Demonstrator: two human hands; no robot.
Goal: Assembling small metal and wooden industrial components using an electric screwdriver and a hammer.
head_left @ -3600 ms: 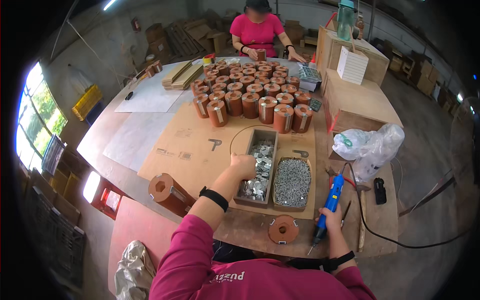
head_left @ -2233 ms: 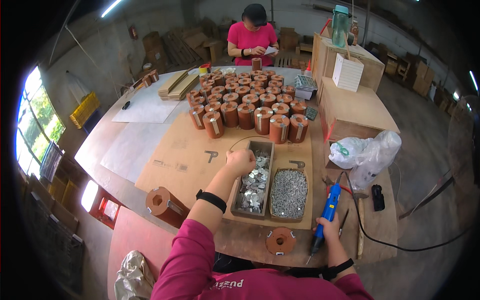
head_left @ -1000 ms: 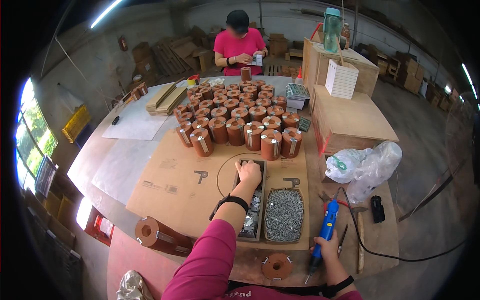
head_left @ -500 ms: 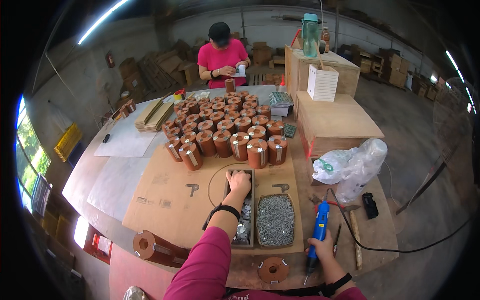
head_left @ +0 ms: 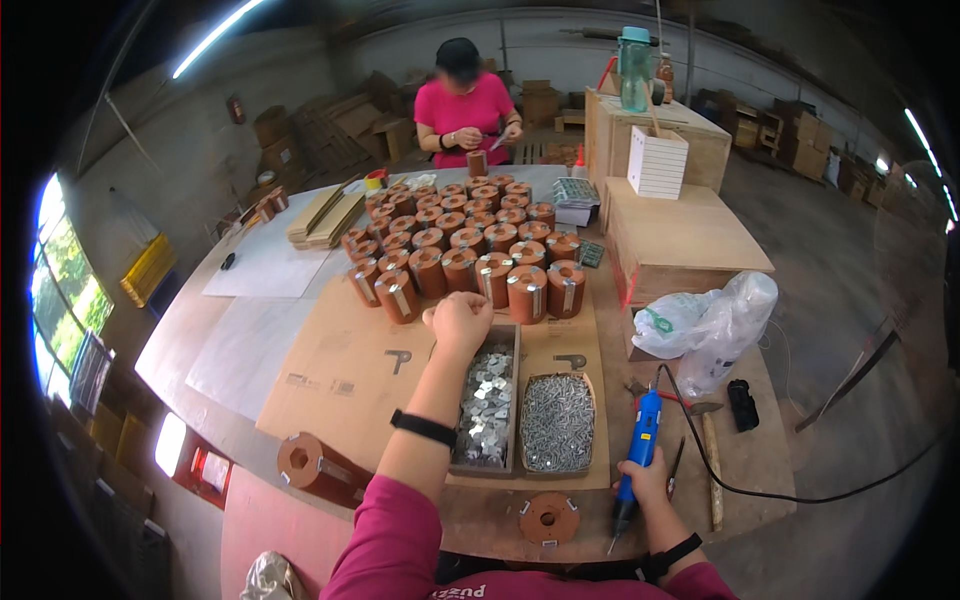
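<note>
My left hand is closed with curled fingers, over the far left corner of a long grey tray. Whatever its fingers hold is hidden. Small shiny metal plates fill much of that tray. Beside it, a shallow box holds a heap of screws. My right hand grips a blue electric screwdriver, its bit pointing down toward the table's near edge. Between my arms a brown cylinder shows its round end. Another brown cylinder lies tilted at the near left.
Many brown cylinders stand grouped beyond the cardboard sheet. Across the table a person in pink handles a small piece. At right are plastic bags, a hammer, the black cord and wooden boxes.
My left hand has lifted out of the grey tray and moved a little left and away, uncovering the metal plates. My right hand keeps the screwdriver in about the same place.
</note>
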